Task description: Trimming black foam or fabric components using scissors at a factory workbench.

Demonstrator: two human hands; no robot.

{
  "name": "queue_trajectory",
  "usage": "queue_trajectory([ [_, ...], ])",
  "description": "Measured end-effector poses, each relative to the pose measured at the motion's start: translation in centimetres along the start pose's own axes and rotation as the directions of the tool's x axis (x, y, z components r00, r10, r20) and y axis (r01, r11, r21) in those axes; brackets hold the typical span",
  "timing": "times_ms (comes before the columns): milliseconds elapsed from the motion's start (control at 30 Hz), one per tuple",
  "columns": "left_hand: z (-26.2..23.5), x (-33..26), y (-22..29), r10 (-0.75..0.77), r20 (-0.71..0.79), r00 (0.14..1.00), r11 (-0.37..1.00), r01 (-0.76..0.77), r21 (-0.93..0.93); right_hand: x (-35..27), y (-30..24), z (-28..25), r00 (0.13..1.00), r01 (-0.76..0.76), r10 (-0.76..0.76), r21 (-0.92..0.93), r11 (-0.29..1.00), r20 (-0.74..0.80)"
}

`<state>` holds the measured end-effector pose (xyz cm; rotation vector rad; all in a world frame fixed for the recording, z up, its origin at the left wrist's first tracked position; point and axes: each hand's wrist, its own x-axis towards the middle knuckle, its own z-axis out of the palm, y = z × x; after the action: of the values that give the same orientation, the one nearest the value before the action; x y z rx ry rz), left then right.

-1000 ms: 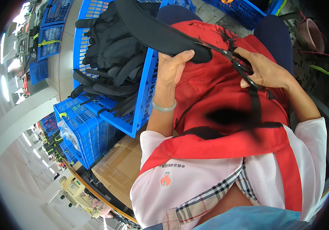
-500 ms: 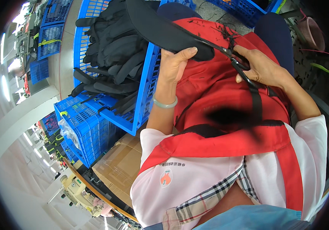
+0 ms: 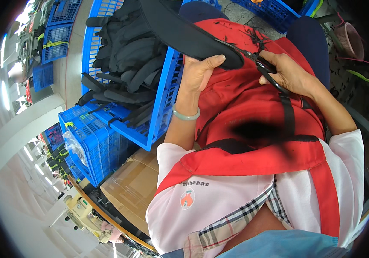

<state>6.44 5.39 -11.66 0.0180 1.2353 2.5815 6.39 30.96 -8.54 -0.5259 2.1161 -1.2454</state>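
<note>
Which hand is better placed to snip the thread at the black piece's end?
Right hand: it likely already grips the scissors, blades at the black piece tip. Left hand steadies that piece.

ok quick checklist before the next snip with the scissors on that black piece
1. Left hand grips the black fabric piece, thumb on its edge: ok.
2. Right hand holds the scissors: ok.
3. Blades meet the piece's edge: cannot tell, the tips are hidden by the fabric.
4. Left fingers clear of the blades: cannot tell, the thumb lies close to them.
5. Red apron covers the lap and catches the black trimmings: ok.
6. Blue crate of black pieces stands beside the left arm: ok.
</note>
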Motion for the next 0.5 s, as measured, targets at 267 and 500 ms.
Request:
queue_trajectory([
  [267, -0.4, 0.0, 0.0, 0.002, -0.039, 0.999, 0.993, -0.007, -0.117, 0.3, 0.1, 0.4, 0.999, 0.002, -0.002, 0.004, 1.0, -0.047],
  [500, -0.1, 0.0, -0.9, 0.06, -0.091, 0.994, 0.993, -0.069, -0.097, 0.3, 0.0, 1.3, 0.99, 0.082, -0.094, -0.116, 0.99, -0.109],
])
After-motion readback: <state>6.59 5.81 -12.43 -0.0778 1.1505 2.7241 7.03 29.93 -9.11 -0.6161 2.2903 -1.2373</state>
